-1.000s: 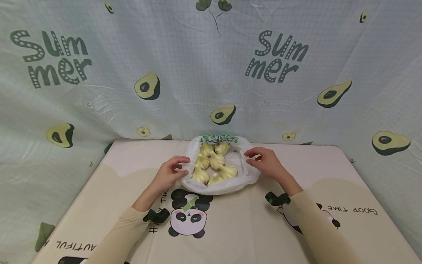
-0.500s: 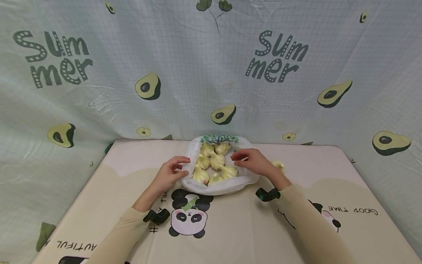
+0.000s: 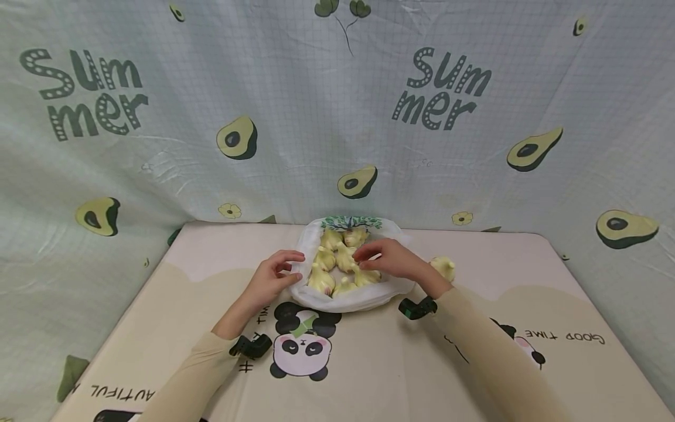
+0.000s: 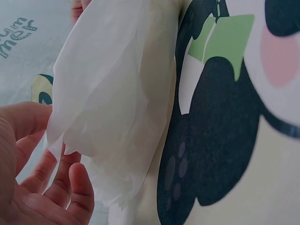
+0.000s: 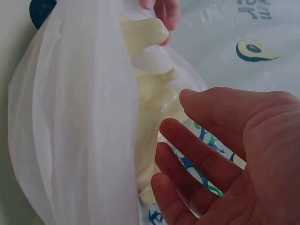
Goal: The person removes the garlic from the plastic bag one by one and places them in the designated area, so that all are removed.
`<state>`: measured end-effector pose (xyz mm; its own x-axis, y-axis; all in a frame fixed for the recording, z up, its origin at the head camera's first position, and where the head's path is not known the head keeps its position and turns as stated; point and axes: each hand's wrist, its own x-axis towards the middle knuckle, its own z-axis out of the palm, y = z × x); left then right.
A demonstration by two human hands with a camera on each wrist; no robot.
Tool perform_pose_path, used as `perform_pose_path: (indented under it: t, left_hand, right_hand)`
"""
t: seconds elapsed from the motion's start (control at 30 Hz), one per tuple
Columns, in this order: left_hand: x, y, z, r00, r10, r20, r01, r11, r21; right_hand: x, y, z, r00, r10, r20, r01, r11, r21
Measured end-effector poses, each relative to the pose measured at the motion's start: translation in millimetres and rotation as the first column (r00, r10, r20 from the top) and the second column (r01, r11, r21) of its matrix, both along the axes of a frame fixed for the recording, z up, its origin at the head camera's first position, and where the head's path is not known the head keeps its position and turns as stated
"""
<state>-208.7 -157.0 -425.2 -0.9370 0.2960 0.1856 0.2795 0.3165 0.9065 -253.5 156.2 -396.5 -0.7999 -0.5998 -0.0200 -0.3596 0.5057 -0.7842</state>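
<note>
A white plastic bag [image 3: 350, 302] with a green tree print lies with its mouth wide and several pale garlic bulbs [image 3: 323, 278] inside. At its left rim my left hand [image 3: 274, 275] holds the plastic; the left wrist view shows the bag's edge [image 4: 70, 93] between thumb and fingers. My right hand [image 3: 390, 258] is over the bag's mouth, its fingertips overlapping the middle bulbs in the head view. In the right wrist view its fingers [image 5: 201, 159] are spread and bent, close to a bulb [image 5: 154, 93], with nothing gripped between them.
One loose garlic bulb [image 3: 444, 267] sits on the table to the right of the bag, behind my right wrist. The table wears a beige cloth [image 3: 379, 363] printed with pandas. A pale curtain [image 3: 295, 176] with avocado prints hangs along the back edge.
My right hand has moved left from the bag's right rim to over the bulbs. The loose bulb beside the bag has come into sight behind it. My left hand stays put.
</note>
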Motion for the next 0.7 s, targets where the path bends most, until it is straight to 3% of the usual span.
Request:
perform_pose_path:
  t: [0.07,0.17,0.7]
  left_hand:
    - [-5.1,-2.5,-9.9,1.000,0.002,-0.002,-0.002,1.000,0.000]
    - [-6.9,-4.7,-14.2,1.000,-0.001,-0.014,0.001,1.000,0.003]
    - [-8.6,-4.6,-16.8,1.000,-0.003,-0.008,0.003,1.000,-0.003]
  right_hand:
    - [-0.4,-3,0.1,1.000,0.017,-0.001,-0.017,1.000,0.002]
    - [-0.6,-7,0.3,1.000,0.027,-0.001,-0.027,1.000,0.015]
    - [0.9,-8,-2.3,0.999,0.033,-0.010,-0.032,0.995,0.095]
